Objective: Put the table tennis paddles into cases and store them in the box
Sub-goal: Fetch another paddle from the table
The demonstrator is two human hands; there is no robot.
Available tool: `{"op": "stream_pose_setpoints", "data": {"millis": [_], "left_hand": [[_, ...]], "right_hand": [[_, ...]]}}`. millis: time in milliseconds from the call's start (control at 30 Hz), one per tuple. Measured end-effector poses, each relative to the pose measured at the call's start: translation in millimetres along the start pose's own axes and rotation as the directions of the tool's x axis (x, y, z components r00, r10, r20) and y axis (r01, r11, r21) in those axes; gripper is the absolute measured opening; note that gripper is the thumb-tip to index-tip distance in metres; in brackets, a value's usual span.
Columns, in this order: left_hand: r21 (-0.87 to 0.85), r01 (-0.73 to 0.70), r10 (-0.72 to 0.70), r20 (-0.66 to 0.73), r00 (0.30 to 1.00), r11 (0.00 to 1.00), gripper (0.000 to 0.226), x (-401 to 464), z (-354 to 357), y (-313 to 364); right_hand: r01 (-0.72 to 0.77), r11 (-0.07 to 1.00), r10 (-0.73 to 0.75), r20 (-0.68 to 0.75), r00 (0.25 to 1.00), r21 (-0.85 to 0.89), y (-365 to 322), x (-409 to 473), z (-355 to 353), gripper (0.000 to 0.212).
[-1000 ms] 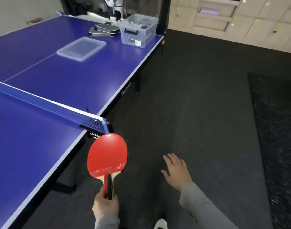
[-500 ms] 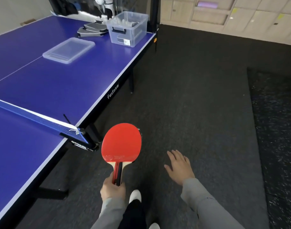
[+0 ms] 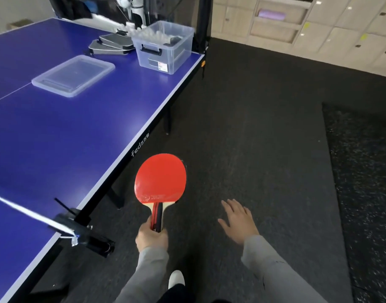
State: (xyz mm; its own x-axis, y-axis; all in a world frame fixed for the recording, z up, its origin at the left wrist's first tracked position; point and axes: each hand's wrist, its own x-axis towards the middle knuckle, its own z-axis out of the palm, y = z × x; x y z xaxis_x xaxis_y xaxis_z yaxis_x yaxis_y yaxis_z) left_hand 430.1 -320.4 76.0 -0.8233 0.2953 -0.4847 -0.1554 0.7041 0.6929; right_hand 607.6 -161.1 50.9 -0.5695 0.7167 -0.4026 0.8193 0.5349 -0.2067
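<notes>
Broadly, a dark, coarse-grained floor [image 3: 253,138] fills most of the view, with a darker speckled mat [image 3: 362,182] lying along the right side, its far edge cut off by the frame. Pale wooden lockers [image 3: 319,25] line the back wall, their tops out of view. On the left stands the table tennis table [image 3: 67,138], a smooth, flat blue top with a thin white border and a straight edge running diagonally; its near and left parts are cut off. The net [image 3: 23,211] shows only as a blurred white-topped strip ending at a black clamp on the table's edge.

Near the far corner of the table stands the box [image 3: 165,51], clear plastic, rectangular, with a dark handle and a small label; its contents are whitish and hard to make out. Just left of it lie the cases [image 3: 111,44], flat, grey and paddle-shaped, overlapping in a fanned stack. Nearer the camera, apart from both, the box's clear flat lid [image 3: 73,75] rests on the blue top.

The paddle [image 3: 160,179] is held over the floor, just off the table's edge and well apart from the box, its smooth red rubber face turned up and its pale wood handle with a dark stripe pointing back. The left hand [image 3: 151,238] grasps that handle, fingers wrapped round it. The right hand [image 3: 239,221] hangs free over open floor, fingers straight and spread, holding nothing. Both wrists wear grey sleeves. A white shoe tip [image 3: 176,278] peeks out between the arms.
</notes>
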Motion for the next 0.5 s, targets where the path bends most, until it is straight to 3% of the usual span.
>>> {"op": "stream_pose_setpoints", "data": {"millis": [267,500], "left_hand": [[-0.052,0.058,-0.063,-0.094,0.994,0.997,0.044,54,-4,39],[-0.109,0.168,-0.191,-0.249,0.949,0.98,0.038,98,8,71]], "right_hand": [[0.064,0.996,-0.057,0.114,0.992,-0.055,-14,74,-20,0.062],[0.253,0.96,-0.229,0.185,0.956,-0.119,-26,175,-53,0.061]]}}
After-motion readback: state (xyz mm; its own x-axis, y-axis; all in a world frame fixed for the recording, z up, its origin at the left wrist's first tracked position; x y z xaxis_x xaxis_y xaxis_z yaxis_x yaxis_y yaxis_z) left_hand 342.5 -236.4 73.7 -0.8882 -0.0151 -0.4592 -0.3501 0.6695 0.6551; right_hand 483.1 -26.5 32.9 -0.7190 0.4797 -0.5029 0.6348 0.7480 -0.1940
